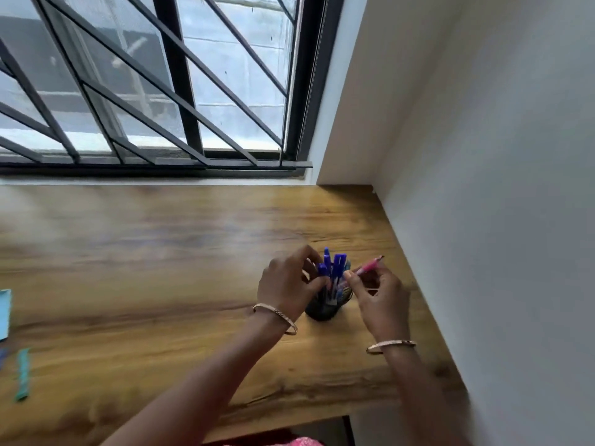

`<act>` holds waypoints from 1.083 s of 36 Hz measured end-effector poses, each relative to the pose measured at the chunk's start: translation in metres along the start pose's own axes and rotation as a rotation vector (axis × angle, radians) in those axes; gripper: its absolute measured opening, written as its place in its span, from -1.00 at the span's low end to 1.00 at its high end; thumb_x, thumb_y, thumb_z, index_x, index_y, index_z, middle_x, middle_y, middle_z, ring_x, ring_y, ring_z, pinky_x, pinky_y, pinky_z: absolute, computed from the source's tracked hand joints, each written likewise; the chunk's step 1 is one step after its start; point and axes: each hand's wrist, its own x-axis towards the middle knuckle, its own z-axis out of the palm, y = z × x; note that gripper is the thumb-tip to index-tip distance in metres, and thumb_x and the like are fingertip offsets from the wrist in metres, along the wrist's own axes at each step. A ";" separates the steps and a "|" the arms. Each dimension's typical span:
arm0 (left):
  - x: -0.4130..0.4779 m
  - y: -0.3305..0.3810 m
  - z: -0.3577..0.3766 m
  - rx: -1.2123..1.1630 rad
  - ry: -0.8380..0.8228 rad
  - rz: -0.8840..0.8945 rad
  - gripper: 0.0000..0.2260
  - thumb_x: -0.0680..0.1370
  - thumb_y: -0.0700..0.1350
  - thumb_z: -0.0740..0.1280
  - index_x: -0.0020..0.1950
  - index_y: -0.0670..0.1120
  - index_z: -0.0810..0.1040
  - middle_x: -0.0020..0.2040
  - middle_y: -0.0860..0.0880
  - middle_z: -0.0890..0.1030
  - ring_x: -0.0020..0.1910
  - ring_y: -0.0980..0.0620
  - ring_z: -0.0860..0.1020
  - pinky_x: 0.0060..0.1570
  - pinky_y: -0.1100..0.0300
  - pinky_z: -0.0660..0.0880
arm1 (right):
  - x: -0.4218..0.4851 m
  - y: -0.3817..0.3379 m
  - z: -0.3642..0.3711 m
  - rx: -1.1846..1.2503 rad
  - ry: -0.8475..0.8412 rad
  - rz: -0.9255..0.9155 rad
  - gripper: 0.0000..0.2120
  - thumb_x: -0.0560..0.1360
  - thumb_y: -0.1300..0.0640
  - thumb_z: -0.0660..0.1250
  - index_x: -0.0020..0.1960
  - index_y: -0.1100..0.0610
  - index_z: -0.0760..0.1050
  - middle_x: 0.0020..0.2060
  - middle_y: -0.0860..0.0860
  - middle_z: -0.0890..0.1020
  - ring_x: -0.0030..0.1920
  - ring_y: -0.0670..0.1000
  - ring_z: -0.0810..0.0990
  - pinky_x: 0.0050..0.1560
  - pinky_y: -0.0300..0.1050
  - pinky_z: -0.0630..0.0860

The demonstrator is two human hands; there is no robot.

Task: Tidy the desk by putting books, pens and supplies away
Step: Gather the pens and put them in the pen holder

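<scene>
Wooden counter [161, 252]: left hand [288, 284] seemingly grips blue pens [333, 268] in a dark round cup [322, 312]; right hand [381, 296] pinches a slim pink pen [370, 265].

Desk [145, 252] centre + left of frame: wide open, free pass. Pen holder [323, 309] centre-right, blue pens [335, 265] stick up, mouth crowded. L hand [286, 284] gripping them blocks left side; R hand [380, 297] pinching pink pen [370, 267] blocks right. Wall [499, 188] close on right, tight gap. Blue pad [4, 313], teal strip [23, 373] at far left edge.
</scene>
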 end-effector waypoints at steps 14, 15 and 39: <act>-0.016 -0.026 0.021 -0.168 0.201 -0.162 -0.40 0.21 0.06 0.61 0.14 0.04 0.41 -0.14 0.08 0.55 -0.32 0.15 0.59 -0.27 0.16 0.57 | 0.020 0.012 0.022 -0.549 -0.340 -0.139 -0.75 0.46 -0.12 0.39 -0.03 0.06 0.59 -0.12 -0.08 0.46 -0.08 -0.09 0.42 -0.09 -0.26 0.35; -0.017 -0.030 0.022 -0.183 0.171 -0.184 -0.35 0.19 0.08 0.62 0.17 0.04 0.40 -0.08 0.07 0.54 -0.26 0.14 0.59 -0.25 0.16 0.58 | 0.021 0.011 0.022 -0.549 -0.343 -0.143 -0.73 0.44 -0.13 0.40 -0.05 0.06 0.59 -0.12 -0.07 0.48 -0.09 -0.09 0.42 -0.10 -0.27 0.35; -0.022 -0.032 0.093 -0.196 -0.232 -0.231 -0.32 0.30 -0.02 0.58 0.36 0.15 0.40 0.24 0.05 0.61 0.10 0.10 0.63 0.07 0.12 0.61 | -0.008 0.071 -0.017 0.317 -0.401 0.259 -0.40 0.29 -0.21 0.52 0.28 -0.05 0.52 0.09 -0.13 0.67 0.15 -0.14 0.61 0.19 -0.08 0.56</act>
